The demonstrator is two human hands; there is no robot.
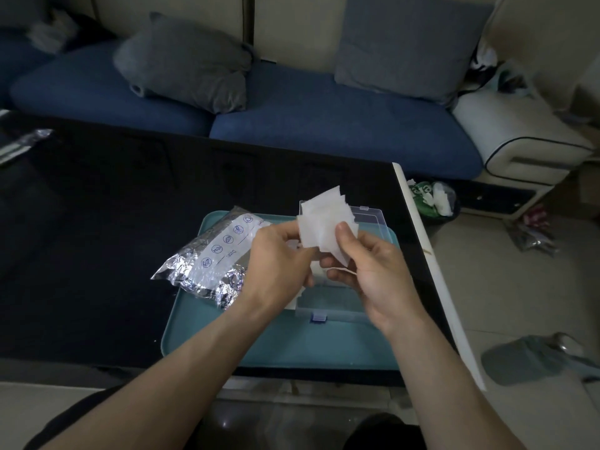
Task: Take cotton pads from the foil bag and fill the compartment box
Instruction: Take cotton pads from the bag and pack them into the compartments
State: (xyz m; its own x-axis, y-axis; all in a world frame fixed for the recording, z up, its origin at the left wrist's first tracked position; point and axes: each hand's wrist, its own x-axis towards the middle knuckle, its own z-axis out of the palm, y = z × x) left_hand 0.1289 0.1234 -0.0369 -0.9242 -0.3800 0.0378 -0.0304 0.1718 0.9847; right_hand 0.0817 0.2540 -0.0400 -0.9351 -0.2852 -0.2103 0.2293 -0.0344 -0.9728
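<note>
A fanned stack of white square cotton pads [324,219] is held up above the clear compartment box [337,303]. My left hand [279,261] pinches the stack's left edge, and my right hand [367,264] grips it with the thumb pressed on the front. The box lies open on a teal tray [292,345], its lid [370,216] tipped back behind the pads. My hands hide most of its compartments; some white pads show inside. The crinkled silver foil bag [211,261] lies on the tray's left edge.
The tray rests on a black glossy table [97,238], whose white right edge [431,264] runs diagonally. A blue sofa with grey cushions [188,63] stands behind. To the right, a bin [435,199] and a slipper [532,355] are on the floor. Another foil packet [22,144] lies far left.
</note>
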